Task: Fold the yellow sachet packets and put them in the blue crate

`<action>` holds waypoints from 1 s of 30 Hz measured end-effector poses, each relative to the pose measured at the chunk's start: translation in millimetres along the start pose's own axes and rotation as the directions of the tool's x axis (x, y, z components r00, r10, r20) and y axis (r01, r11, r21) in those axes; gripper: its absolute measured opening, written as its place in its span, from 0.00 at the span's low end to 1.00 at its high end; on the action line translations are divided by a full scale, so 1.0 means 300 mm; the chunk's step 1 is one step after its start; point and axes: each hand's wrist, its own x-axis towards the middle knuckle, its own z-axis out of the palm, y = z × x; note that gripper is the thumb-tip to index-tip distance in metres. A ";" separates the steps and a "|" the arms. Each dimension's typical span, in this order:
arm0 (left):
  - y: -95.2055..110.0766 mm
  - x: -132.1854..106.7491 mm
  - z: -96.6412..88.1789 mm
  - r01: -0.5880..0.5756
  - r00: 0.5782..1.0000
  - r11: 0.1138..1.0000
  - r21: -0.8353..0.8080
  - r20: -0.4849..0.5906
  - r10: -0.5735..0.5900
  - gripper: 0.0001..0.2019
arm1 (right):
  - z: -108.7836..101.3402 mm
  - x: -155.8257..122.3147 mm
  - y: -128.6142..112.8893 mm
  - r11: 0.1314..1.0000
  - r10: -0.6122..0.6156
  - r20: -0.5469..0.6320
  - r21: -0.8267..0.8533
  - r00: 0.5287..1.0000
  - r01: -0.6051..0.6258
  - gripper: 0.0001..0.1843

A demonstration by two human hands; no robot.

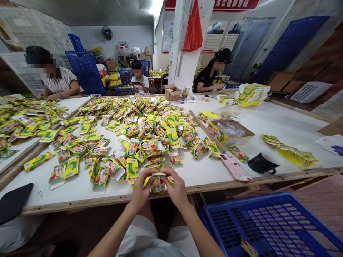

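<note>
Between my two hands, at the table's front edge, is a small yellow and green printed carton (158, 185). My left hand (143, 185) grips its left side, fingers curled at the top edge. On the opposite side my right hand (175, 184) pinches it in the same way, with fingertips near the top flap. Just beyond lies a large heap of similar small cartons (150, 132), some with white flaps sticking out. One upright carton (132, 169) stands close to my left hand.
A pink phone (235, 167), a dark mug (262, 164) and an open box of clear plastic (230, 132) are on the right. A blue crate (268, 221) stands low at right. A wooden strip (207, 132) divides the table. Several people sit beyond.
</note>
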 end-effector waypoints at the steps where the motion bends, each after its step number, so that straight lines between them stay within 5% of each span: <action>1: 0.006 -0.001 -0.006 -0.040 0.999 0.998 0.044 0.031 0.039 0.09 | -0.001 -0.003 -0.002 0.999 -0.032 0.037 -0.007 0.999 0.032 0.11; 5: 0.019 -0.013 -0.020 -0.127 0.991 0.983 0.136 0.054 0.120 0.07 | -0.009 -0.012 -0.018 0.995 -0.087 0.096 -0.029 0.992 0.091 0.06; 18: 0.061 -0.012 0.010 -0.055 0.998 0.993 0.104 0.003 0.055 0.03 | -0.027 -0.008 -0.078 0.972 -0.053 0.054 -0.227 0.997 0.064 0.04; 25: 0.014 -0.028 -0.011 -0.050 0.998 0.999 -0.006 0.033 0.050 0.06 | -0.011 -0.029 -0.060 0.992 -0.077 0.036 -0.093 0.996 0.081 0.05; 30: 0.031 -0.024 -0.015 0.061 0.995 0.993 -0.100 0.080 -0.053 0.04 | -0.011 -0.024 -0.068 0.999 0.041 0.064 -0.005 0.997 -0.041 0.03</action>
